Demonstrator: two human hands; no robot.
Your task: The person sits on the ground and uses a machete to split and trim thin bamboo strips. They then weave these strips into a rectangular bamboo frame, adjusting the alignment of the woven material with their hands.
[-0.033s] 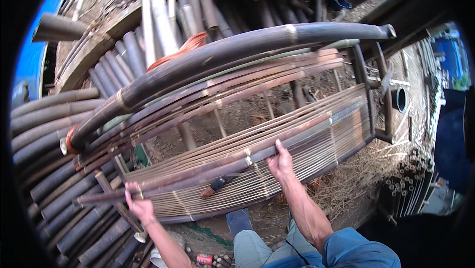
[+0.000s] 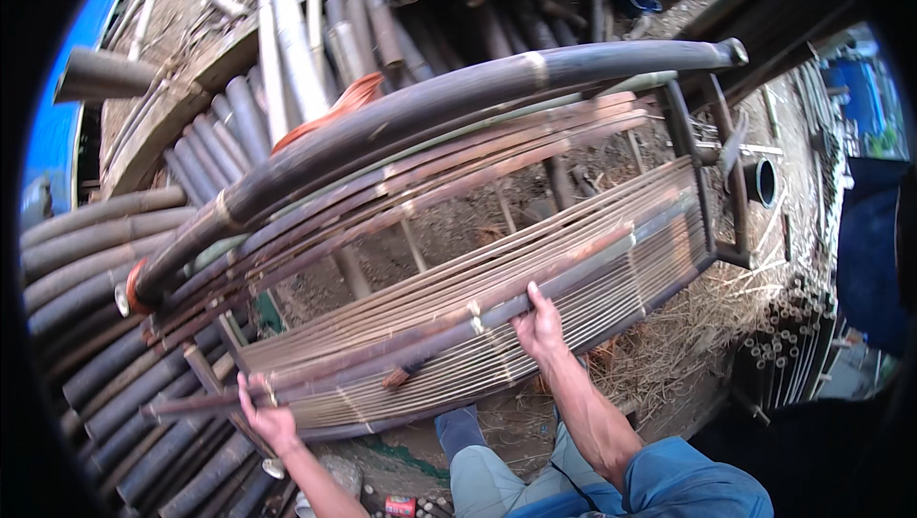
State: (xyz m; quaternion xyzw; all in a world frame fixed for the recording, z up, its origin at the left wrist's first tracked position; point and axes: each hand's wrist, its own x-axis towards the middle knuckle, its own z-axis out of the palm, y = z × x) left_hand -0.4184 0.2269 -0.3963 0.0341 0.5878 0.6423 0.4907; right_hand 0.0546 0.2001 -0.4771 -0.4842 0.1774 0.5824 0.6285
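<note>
A pair of long dark bamboo strips (image 2: 401, 352) lies slantwise over the slatted seat of a bamboo bench (image 2: 583, 319). My right hand (image 2: 541, 327) is closed around the strips right of their middle, thumb on top. Near their left end, my left hand (image 2: 271, 415) holds them with fingers curled up around the edge; part of its grip is hidden. Pale nodes show along the strips. Partly beneath them, a small tool with a brown end (image 2: 394, 379) rests on the seat slats.
Beyond the seat runs the bench's thick, curved bamboo top rail (image 2: 420, 102), with an orange strip (image 2: 334, 109) behind it. Stacked bamboo poles (image 2: 143, 422) lie at the left, and more poles (image 2: 382, 16) at the back. Straw (image 2: 669, 356) covers ground at the right.
The whole view has shifted slightly to the left. Both hands stay on the strips, in nearly the same places along the bench.
</note>
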